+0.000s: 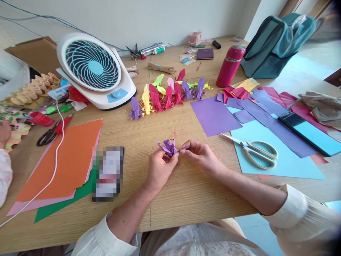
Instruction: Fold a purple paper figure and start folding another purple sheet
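Over the near part of the table, the left hand grips a purple figure of folded paper, its thumb and fingers closed around the base. Just beside it, the right hand pinches a thin purple point of the same figure, thumb against fingertips, so the piece sits between the two hands, with narrow folded tips spreading upward and one below.

Straight beyond the grip stands a cluster of finished figures in red, purple, yellow, green and pale pink; behind them lies a bundle of sticks. Beyond and to the left of the grip is the fan, its round grille tilted back.

Near the left hand lies a phone, its screen blurred. Farther left, an orange sheet covers most of a pink and a green sheet, with a white cable running across it.

Beyond the right hand is a purple sheet. To that hand's right, white-handled scissors rest mostly on a blue sheet, and a dark-edged phone lies farther out. Well past the right hand stand a red flask and a teal bag.
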Tool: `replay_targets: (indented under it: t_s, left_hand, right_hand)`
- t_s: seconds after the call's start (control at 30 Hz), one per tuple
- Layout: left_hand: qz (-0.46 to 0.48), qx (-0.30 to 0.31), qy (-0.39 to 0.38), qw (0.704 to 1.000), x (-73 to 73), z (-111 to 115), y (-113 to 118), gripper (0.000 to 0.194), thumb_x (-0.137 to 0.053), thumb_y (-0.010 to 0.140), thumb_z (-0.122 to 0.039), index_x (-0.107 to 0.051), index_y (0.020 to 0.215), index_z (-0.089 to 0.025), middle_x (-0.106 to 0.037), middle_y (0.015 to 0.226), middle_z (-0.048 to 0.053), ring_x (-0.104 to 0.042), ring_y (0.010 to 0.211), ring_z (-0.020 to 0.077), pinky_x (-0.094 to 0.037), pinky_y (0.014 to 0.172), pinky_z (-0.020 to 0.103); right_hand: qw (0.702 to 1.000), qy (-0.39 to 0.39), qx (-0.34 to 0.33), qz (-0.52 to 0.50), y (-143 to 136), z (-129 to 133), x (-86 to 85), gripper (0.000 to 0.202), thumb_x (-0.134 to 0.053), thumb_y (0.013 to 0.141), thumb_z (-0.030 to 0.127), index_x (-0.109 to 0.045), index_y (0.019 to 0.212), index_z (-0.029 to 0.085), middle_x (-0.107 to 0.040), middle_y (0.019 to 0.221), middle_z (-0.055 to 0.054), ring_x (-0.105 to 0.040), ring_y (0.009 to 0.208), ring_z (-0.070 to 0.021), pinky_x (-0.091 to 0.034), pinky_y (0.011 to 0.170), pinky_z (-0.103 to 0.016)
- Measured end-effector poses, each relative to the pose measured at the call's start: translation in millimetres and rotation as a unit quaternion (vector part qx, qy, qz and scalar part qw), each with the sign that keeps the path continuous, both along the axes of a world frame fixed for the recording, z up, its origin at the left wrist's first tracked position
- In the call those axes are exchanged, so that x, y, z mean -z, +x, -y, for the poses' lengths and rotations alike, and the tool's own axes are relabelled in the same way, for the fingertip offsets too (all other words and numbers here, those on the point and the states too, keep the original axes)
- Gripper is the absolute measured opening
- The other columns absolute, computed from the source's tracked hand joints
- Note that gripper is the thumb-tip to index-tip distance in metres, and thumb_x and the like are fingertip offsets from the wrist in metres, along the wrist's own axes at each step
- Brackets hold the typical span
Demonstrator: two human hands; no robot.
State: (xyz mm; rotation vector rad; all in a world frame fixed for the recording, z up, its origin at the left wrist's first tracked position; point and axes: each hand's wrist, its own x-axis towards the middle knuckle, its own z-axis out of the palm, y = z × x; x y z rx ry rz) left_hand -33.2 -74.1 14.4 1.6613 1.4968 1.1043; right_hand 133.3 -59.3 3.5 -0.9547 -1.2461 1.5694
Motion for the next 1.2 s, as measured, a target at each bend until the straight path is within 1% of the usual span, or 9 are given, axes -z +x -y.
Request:
replay_targets:
  t_s: [0.13,0.37,0.6,0.67,0.83,0.93,1.0,1.07,1.2]
  left_hand:
    - [-0.022,0.001,0.01,1.0,-1.0,1,2,0.007,-0.066,0.076,-0.021,-0.066,0.071,-0.016,-0.069,0.065,0.001,-0.063,0.054,0.0124,-0.05,0.056,0.021]
    - [-0.013,0.027,0.014,0.999,3.3,0,0,0.011,-0.065,0.08,-0.024,-0.066,0.074,-0.015,-0.068,0.066,0.001,-0.063,0.055,0.0113,-0.049,0.055,0.019]
    - [0.026,0.031,-0.022,0.999,3.6,-2,-4,0.013,-0.067,0.081,-0.028,-0.067,0.077,-0.015,-0.07,0.071,0.002,-0.062,0.058,0.012,-0.049,0.055,0.019]
    - [0.043,0.036,-0.036,0.998,3.7,-3,-4,0.014,-0.067,0.081,-0.029,-0.069,0.079,-0.015,-0.071,0.073,0.002,-0.062,0.06,0.0125,-0.05,0.056,0.02]
    - [0.065,0.044,-0.078,0.994,2.5,-5,-5,0.019,-0.068,0.08,-0.032,-0.071,0.083,-0.014,-0.072,0.077,0.004,-0.062,0.064,0.0135,-0.05,0.059,0.021]
    - [0.072,0.034,-0.09,0.993,1.9,-6,-4,0.02,-0.069,0.079,-0.033,-0.069,0.077,-0.013,-0.069,0.071,0.003,-0.06,0.061,0.0126,-0.049,0.057,0.021]
    - [0.07,0.036,-0.09,0.993,1.9,-4,-2,0.02,-0.069,0.078,-0.033,-0.068,0.075,-0.014,-0.068,0.069,0.002,-0.059,0.058,0.0123,-0.049,0.055,0.021]
    - [0.052,0.045,-0.077,0.995,1.7,-2,0,0.019,-0.069,0.077,-0.033,-0.068,0.075,-0.014,-0.067,0.066,0.002,-0.058,0.056,0.012,-0.048,0.053,0.021]
    - [-0.015,0.068,-0.014,0.997,0.0,3,3,0.017,-0.069,0.079,-0.028,-0.066,0.069,-0.015,-0.063,0.06,0.0,-0.056,0.053,0.0108,-0.045,0.052,0.02]
  right_hand:
    - [1.0,-0.005,0.014,0.007,-1,0,3.0,0.034,-0.077,0.074,0.05,-0.062,0.079,0.02,-0.065,0.074,0.0,-0.058,0.068,-0.0146,-0.045,0.065,-0.028]
    - [0.998,0.052,0.006,0.023,6,0,-7.7,0.03,-0.074,0.079,0.048,-0.064,0.077,0.019,-0.063,0.073,0.0,-0.055,0.069,-0.0141,-0.043,0.067,-0.029]
    - [0.993,0.062,-0.026,0.097,16,-5,-15.2,0.04,-0.061,0.087,0.057,-0.068,0.076,0.019,-0.064,0.072,-0.002,-0.058,0.072,-0.0162,-0.043,0.069,-0.03]
    - [0.991,0.063,-0.043,0.114,19,-6,-16.3,0.042,-0.057,0.09,0.058,-0.071,0.08,0.019,-0.066,0.074,-0.003,-0.059,0.073,-0.0168,-0.043,0.071,-0.031]
    - [0.99,0.026,-0.082,0.113,28,-10,-19.0,0.045,-0.053,0.093,0.057,-0.075,0.101,0.019,-0.068,0.074,-0.002,-0.063,0.076,-0.0174,-0.047,0.077,-0.031]
    - [0.991,0.013,-0.074,0.107,32,-12,-21.9,0.053,-0.046,0.094,0.061,-0.076,0.101,0.018,-0.071,0.082,-0.005,-0.065,0.08,-0.0183,-0.048,0.081,-0.033]
    - [0.992,0.021,-0.054,0.109,31,-13,-22.9,0.05,-0.05,0.092,0.061,-0.074,0.101,0.018,-0.073,0.092,-0.006,-0.065,0.087,-0.0196,-0.048,0.084,-0.033]
    - [0.993,0.035,-0.054,0.095,27,-11,-21.0,0.042,-0.063,0.086,0.057,-0.071,0.1,0.018,-0.072,0.099,-0.006,-0.064,0.092,-0.0207,-0.048,0.084,-0.033]
    - [0.993,0.049,-0.075,0.081,14,-5,-8.9,0.031,-0.073,0.081,0.046,-0.065,0.092,0.018,-0.068,0.084,-0.002,-0.061,0.076,-0.0164,-0.047,0.07,-0.029]
